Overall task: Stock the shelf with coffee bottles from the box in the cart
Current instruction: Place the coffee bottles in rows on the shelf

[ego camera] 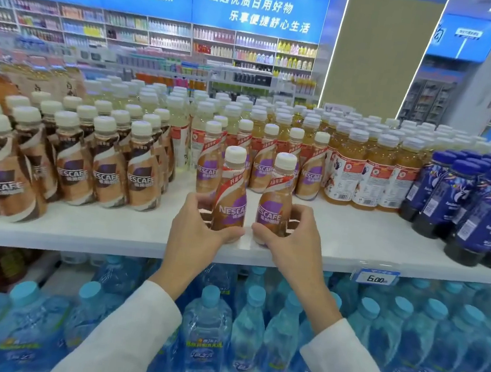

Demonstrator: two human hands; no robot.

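Two Nescafe coffee bottles with cream caps stand upright near the front edge of the white shelf. My left hand grips the lower body of the left coffee bottle. My right hand grips the lower body of the right coffee bottle. Behind them a row of the same purple-labelled coffee bottles stands further back on the shelf. The box and cart are out of view.
Brown-labelled Nescafe bottles fill the shelf to the left. Orange tea bottles and dark blue bottles stand to the right. Blue-capped water bottles fill the lower shelf. A price tag hangs on the shelf edge.
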